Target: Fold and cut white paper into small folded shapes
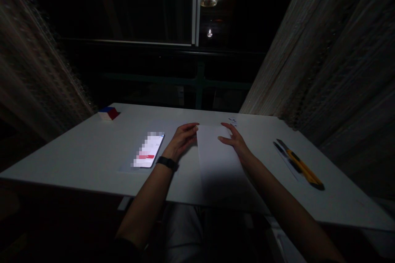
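A white sheet of paper (216,160) stretches from between my hands toward the table's near edge, its lower part in dark shadow. At its far left corner, my left hand (183,137) has thumb and fingertips closed on the edge; a dark band is around that wrist. My right hand (236,139) grips the right side near the far end, thumb over the top and index finger along the far edge. Its other fingers are hidden.
A lit phone (149,150) lies left of my left arm on the white table (80,156). A coloured cube (108,113) sits at the far left. On the right lie a yellow box cutter (302,166) and a black pen-like item (286,156). Small dark marks (232,120) show beyond my right hand.
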Tool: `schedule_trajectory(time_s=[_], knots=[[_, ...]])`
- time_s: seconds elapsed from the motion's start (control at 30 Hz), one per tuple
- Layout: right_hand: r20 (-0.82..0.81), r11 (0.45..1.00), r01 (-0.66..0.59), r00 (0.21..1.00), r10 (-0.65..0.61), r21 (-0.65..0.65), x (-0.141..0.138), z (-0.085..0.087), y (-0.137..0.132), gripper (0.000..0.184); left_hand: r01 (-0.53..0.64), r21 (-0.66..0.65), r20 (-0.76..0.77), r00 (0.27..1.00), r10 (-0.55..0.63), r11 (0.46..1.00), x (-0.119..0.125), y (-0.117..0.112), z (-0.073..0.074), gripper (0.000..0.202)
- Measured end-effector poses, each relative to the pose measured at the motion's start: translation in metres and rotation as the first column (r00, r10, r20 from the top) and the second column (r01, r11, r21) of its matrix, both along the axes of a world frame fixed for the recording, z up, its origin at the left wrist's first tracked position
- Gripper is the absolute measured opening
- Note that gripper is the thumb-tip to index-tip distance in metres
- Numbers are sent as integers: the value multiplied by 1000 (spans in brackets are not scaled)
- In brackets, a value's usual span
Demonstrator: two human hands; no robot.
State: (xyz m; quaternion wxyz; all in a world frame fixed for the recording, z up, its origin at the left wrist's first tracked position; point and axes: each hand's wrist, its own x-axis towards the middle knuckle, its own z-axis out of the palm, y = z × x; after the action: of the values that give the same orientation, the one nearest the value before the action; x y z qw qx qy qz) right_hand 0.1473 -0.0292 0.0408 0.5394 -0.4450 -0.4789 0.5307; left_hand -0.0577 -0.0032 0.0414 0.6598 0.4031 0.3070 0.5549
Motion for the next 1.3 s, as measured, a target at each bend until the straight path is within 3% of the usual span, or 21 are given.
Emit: schedule_trajectory(time_s=[0.3, 0.87, 1.13, 1.3], knots=[[-71, 1000, -20, 997, 20, 10, -3, -1, -3, 79, -35, -2, 41, 999, 35, 999, 1, 5, -2, 34], [-34, 998, -70, 997, 70, 10, -6, -1, -8, 71, -22, 8, 96, 995, 21, 1000, -1, 3, -4, 29], [-59, 998, 12, 998, -8, 66, -5, -4, -3, 79, -50, -3, 34, 998, 50, 999, 1, 8, -6, 30], [29, 972, 109, 993, -118, 209, -5, -7, -2, 81, -124, 24, -39, 991, 125, 992, 5, 10, -8, 30]])
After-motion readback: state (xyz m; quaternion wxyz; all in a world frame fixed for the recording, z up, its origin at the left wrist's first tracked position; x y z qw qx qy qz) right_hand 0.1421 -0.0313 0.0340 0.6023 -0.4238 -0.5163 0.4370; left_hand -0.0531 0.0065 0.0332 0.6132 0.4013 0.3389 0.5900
